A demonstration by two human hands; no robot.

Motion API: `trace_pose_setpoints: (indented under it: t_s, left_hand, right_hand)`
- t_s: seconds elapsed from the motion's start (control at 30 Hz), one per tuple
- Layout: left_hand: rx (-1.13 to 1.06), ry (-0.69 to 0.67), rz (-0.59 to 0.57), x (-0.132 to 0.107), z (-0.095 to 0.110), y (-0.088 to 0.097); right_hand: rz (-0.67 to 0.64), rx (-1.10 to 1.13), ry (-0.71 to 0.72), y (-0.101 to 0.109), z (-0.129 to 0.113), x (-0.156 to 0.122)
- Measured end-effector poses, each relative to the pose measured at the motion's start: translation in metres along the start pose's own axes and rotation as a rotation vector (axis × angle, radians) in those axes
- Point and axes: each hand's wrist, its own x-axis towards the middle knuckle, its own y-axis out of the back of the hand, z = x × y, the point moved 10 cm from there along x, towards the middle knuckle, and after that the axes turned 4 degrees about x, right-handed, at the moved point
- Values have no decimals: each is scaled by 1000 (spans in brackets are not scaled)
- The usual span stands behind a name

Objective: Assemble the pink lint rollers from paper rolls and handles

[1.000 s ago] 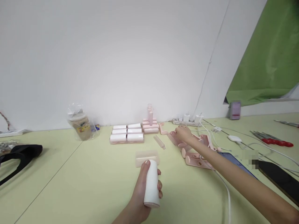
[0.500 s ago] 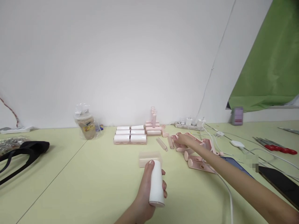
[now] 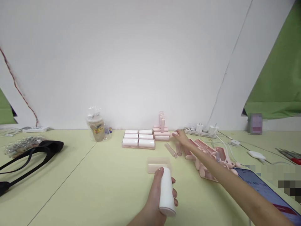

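Six short white cylindrical rolls in pinkish casings (image 3: 138, 139) sit in three rows of two. Right of these, the left hand (image 3: 154, 195) wraps firmly around one white cylindrical roll (image 3: 166, 192), whose long axis points away from the person, toward one empty translucent plastic box (image 3: 159, 162) just beyond. Behind stand pink handles (image 3: 162, 124), too overlapped to count. Two clear pinkish tubes (image 3: 171, 150) lie slantwise. One small pale pink piece (image 3: 174, 133) lies at the right hand's (image 3: 177, 135) fingertips, much nearer that hand; whether they pinch it, I cannot tell. Rightmost lies an uncountable pink plastic heap (image 3: 204, 145).
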Motion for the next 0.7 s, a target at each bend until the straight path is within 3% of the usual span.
trace_pose_setpoints:
  t_s: [0.13,0.27,0.37,0.43,0.47,0.5,0.57,0.7]
  left_hand:
    - [-165,34,14,1,-4,1]
    - [-225,106,33,3,-16,1]
    - [-190,143,59,6,-24,5]
    - [-147,161,59,7,-28,7]
    - [-127,158,58,8,-28,8]
    - [-108,156,53,8,-29,8]
    - [-67,168,40,7,-31,8]
    - [4,205,31,1,-37,8]
  right_hand:
    - [134,353,46,37,2,-30]
    - [19,646,125,59,-12,-90]
    - [-257,879,240,54,-44,-148]
    - [-570,1143,316,37,-74,-190]
    - [-637,1228,337,32,-83,-204]
    - [-660,1275,363,28,-89,-214]
    - [-585,1240,402,20,-90,-220]
    - [-468,1109,424,5,-75,-217]
